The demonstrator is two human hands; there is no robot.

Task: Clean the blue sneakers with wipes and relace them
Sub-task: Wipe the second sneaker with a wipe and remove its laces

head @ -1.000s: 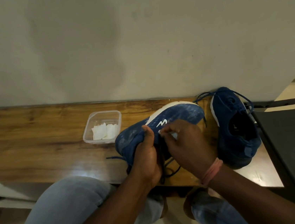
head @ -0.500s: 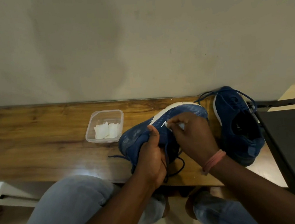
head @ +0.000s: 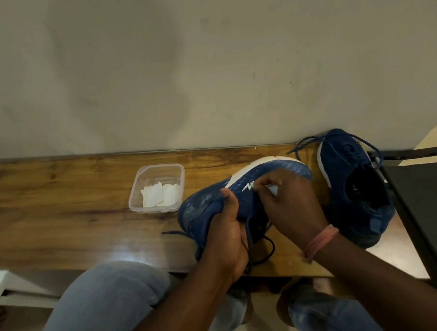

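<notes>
Left hand (head: pixel 227 242) grips the tilted blue sneaker (head: pixel 243 198) at its tongue over the wooden table (head: pixel 54 219); right hand (head: pixel 290 206) pinches a white wipe (head: pixel 272 189) against its side. Second sneaker (head: pixel 353 188) lies just right, wipe tub (head: pixel 157 188) just left.

Clear plastic tub (head: pixel 157 191) of folded white wipes (head: pixel 161 197) on the wooden table (head: pixel 53 211) against the wall, blue sneaker on its side (head: pixel 216 206) just right of it, second blue sneaker (head: pixel 351 191) further right at the table's end, black chair (head: pixel 434 208) beyond.
</notes>
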